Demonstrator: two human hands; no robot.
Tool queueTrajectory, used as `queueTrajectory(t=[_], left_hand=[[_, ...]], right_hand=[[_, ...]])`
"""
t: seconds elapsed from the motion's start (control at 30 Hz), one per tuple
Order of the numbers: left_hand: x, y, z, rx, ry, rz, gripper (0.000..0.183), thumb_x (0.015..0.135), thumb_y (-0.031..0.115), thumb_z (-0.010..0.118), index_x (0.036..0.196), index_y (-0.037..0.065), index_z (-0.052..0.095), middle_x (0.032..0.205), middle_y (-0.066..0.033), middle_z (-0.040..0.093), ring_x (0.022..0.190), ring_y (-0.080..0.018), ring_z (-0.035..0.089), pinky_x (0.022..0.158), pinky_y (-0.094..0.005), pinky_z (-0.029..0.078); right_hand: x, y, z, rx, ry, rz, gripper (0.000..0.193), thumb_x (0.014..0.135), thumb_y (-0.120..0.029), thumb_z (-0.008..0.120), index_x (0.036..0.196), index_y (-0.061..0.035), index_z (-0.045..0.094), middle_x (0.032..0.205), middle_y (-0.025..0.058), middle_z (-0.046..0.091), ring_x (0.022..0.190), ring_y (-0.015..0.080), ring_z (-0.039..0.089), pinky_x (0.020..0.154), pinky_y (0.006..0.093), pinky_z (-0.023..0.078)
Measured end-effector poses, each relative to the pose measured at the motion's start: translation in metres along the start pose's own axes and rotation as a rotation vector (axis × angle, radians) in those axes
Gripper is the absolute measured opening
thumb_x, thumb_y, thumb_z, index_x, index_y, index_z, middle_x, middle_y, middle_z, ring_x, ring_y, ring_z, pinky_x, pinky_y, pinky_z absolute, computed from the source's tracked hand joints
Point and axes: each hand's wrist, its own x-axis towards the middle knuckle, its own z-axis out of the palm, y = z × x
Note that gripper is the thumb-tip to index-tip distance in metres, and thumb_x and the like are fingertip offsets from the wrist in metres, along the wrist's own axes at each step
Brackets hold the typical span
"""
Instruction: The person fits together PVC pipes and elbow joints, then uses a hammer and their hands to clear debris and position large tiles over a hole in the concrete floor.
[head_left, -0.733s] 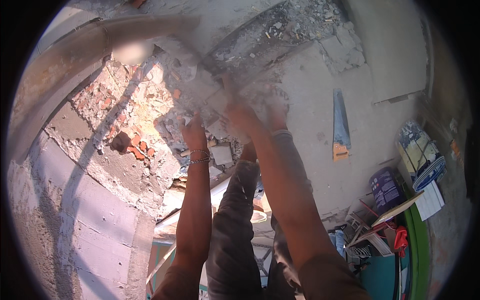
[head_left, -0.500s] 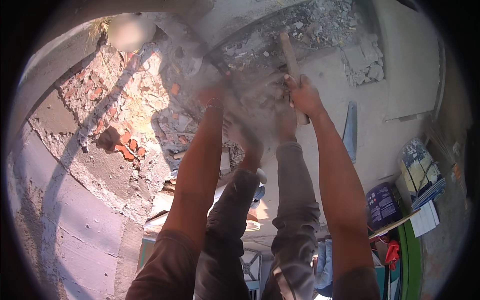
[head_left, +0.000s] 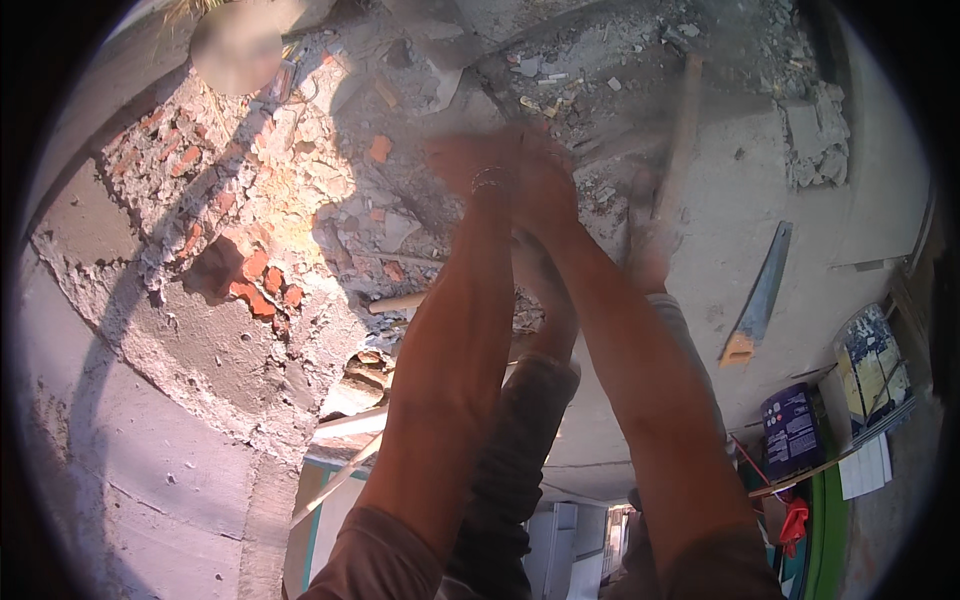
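My left hand (head_left: 468,163), with a bracelet at its wrist, and my right hand (head_left: 548,180) come together over broken rubble (head_left: 385,235). Both are smeared by motion and dust, so their fingers do not show clearly. Whether anything lies between them, I cannot make out. To the right of my right hand is a long wooden handle (head_left: 685,130), blurred and apart from both hands; its lower end is unclear. A bare foot (head_left: 650,268) stands near that end. Behind my forearms, another bare foot and leg are partly hidden.
A handsaw (head_left: 765,290) lies on the concrete at the right. Beyond it stand a purple bucket (head_left: 790,430) and a paint-stained container (head_left: 872,360). Broken wall with exposed brick (head_left: 262,285) fills the left. A concrete chunk (head_left: 815,135) sits at the far right.
My right hand has let go of the wooden handle and moved left to meet my left hand. The handle now lies farther right. The whole view has shifted, with the handsaw more fully visible.
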Motion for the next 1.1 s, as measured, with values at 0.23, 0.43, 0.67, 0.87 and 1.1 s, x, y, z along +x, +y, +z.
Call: queueTrajectory(t=[0.23,0.43,0.67,0.87,1.1], left_hand=[[-0.013,0.022,-0.017,-0.07,-0.13,0.04,0.112,0.065,0.053,0.087,0.136,-0.014,0.031,0.132,-0.0266,0.05,0.124,-0.0357,0.056,0.1,-0.0395,0.05],[0.011,0.028,-0.024,-0.164,-0.076,-0.05,0.146,0.06,0.052,0.092,0.152,-0.013,-0.001,0.141,-0.0326,0.044,0.134,-0.0413,0.049,0.114,-0.0403,0.042],[0.016,0.036,-0.016,-0.059,-0.09,0.033,0.142,0.066,0.057,0.087,0.153,-0.015,0.001,0.148,-0.0341,0.039,0.138,-0.0418,0.046,0.114,-0.0398,0.043],[0.008,0.037,-0.055,0.042,-0.276,0.051,0.135,0.067,0.066,0.083,0.146,-0.02,0.017,0.148,-0.0341,0.04,0.132,-0.0403,0.054,0.107,-0.0406,0.05],[0.02,0.029,-0.033,0.139,-0.162,0.118,0.136,0.063,0.07,0.084,0.14,-0.023,0.022,0.143,-0.0337,0.045,0.122,-0.0387,0.062,0.099,-0.039,0.055]], right_hand=[[0.024,0.011,0.055,-0.459,0.486,0.006,0.071,0.096,-0.036,0.054,0.149,0.0051,0.033,0.144,0.0216,0.044,0.138,0.0384,0.04,0.118,0.0496,0.027],[0.046,-0.028,0.071,-0.316,0.543,0.065,0.066,0.098,-0.036,0.049,0.15,0.0024,0.035,0.145,0.0194,0.045,0.135,0.0368,0.043,0.116,0.0484,0.03],[0.062,-0.006,0.079,0.11,0.585,-0.095,0.062,0.094,-0.034,0.059,0.141,0.0032,0.042,0.132,0.0189,0.052,0.121,0.0363,0.052,0.105,0.0479,0.039],[0.035,-0.037,0.064,-0.07,0.647,-0.043,0.057,0.093,-0.03,0.06,0.136,0.0034,0.045,0.119,0.0176,0.055,0.116,0.0359,0.054,0.101,0.0468,0.042],[0.032,-0.029,0.064,-0.223,0.636,0.027,0.057,0.091,-0.029,0.061,0.137,0.0014,0.044,0.117,0.0152,0.055,0.113,0.0328,0.055,0.098,0.0421,0.044]])
